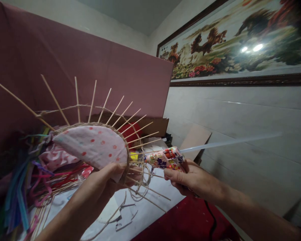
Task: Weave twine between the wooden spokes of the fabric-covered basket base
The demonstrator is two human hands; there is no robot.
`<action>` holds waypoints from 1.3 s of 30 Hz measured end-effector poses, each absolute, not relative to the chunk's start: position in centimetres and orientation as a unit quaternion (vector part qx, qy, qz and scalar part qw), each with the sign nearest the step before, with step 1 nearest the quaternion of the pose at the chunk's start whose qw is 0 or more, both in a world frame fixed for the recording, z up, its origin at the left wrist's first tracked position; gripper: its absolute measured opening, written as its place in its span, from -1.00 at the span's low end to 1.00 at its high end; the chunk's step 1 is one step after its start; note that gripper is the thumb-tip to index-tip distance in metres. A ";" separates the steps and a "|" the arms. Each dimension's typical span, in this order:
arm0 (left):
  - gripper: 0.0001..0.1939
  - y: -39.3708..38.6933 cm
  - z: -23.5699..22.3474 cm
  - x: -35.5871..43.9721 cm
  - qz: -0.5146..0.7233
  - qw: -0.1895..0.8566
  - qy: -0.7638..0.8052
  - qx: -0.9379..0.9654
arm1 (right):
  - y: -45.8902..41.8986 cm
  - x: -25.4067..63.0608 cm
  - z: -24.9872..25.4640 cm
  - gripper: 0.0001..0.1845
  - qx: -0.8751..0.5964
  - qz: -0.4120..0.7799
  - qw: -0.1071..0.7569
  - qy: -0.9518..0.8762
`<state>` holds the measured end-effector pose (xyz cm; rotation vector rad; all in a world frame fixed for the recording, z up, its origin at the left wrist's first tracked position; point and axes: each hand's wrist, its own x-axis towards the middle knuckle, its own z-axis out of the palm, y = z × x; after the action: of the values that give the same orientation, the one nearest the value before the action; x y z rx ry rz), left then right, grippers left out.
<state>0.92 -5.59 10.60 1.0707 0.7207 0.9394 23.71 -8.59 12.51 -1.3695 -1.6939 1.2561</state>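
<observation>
My left hand (112, 175) grips the lower edge of a round disc (95, 144) covered in white cloth with small red flowers. Twine runs along the disc's rim, and thin wooden sticks (104, 105) fan outward from it. A strand of twine (89, 106) links the sticks partway out, with loose loops hanging near my left fingers. In my right hand (188, 175) is a flower-patterned glue gun (165, 159), its nozzle pointing left at the sticks by the disc's right edge. A long clear glue stick (230, 142) protrudes from the gun's back.
White paper (150, 207) and a red cloth (185, 221) cover the table. Coloured pipe cleaners (42, 187), ribbons (17, 190) and pink cloth (60, 155) pile up at left. Paper scraps (126, 216) lie below. A pink board (130, 73) stands behind; a cord (212, 217) hangs at right.
</observation>
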 end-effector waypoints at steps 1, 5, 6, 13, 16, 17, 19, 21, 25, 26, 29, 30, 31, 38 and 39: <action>-0.64 -5.6 10.6 0.9 0.422 0.698 0.325 0.479 | -8.6 23.7 12.5 -0.51 -0.518 0.475 0.307 -0.642; -0.64 -5.7 10.7 0.9 0.420 0.699 0.326 0.479 | -8.6 23.6 12.5 -0.53 -0.518 0.476 0.309 -0.640; -0.63 -5.6 10.6 0.9 0.420 0.699 0.322 0.481 | -8.6 23.6 12.6 -0.53 -0.517 0.477 0.309 -0.639; -0.62 -5.6 10.6 0.8 0.417 0.702 0.327 0.477 | -8.7 23.7 12.6 -0.53 -0.520 0.471 0.308 -0.643; -0.63 -5.8 10.9 0.9 0.414 0.699 0.333 0.478 | -8.8 23.7 12.6 -0.53 -0.523 0.471 0.304 -0.642; -0.63 -5.8 10.9 1.0 0.414 0.699 0.335 0.478 | -8.8 23.7 12.7 -0.53 -0.524 0.469 0.303 -0.643; -0.63 -5.8 10.9 1.0 0.417 0.700 0.334 0.474 | -8.8 23.6 12.7 -0.52 -0.527 0.465 0.302 -0.644; -0.63 -5.7 10.9 1.0 0.420 0.699 0.335 0.472 | -8.7 23.6 12.7 -0.52 -0.528 0.464 0.301 -0.645; -0.64 -5.7 10.9 0.9 0.418 0.695 0.340 0.476 | -8.7 23.7 12.6 -0.52 -0.530 0.463 0.300 -0.644; -0.63 -5.7 10.9 0.9 0.417 0.695 0.338 0.478 | -8.7 23.8 12.5 -0.52 -0.531 0.463 0.299 -0.644; -0.62 -5.8 10.9 0.9 0.415 0.699 0.329 0.481 | -8.7 23.9 12.4 -0.51 -0.532 0.459 0.299 -0.646; -0.61 -5.8 10.9 0.9 0.416 0.700 0.327 0.480 | -8.7 23.9 12.3 -0.51 -0.532 0.458 0.300 -0.646; -0.62 -5.8 10.9 0.9 0.416 0.700 0.327 0.479 | -8.7 24.0 12.3 -0.51 -0.533 0.456 0.300 -0.647; -0.64 -6.0 11.1 0.8 0.420 0.699 0.327 0.478 | -8.9 23.9 12.4 -0.50 -0.538 0.450 0.289 -0.652; -0.64 -6.0 11.1 0.8 0.420 0.699 0.327 0.477 | -8.9 23.9 12.4 -0.50 -0.539 0.449 0.288 -0.651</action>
<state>0.84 -5.97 11.06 1.0639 0.7291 0.9364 23.93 -8.90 12.42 -1.4400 -1.7389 1.1990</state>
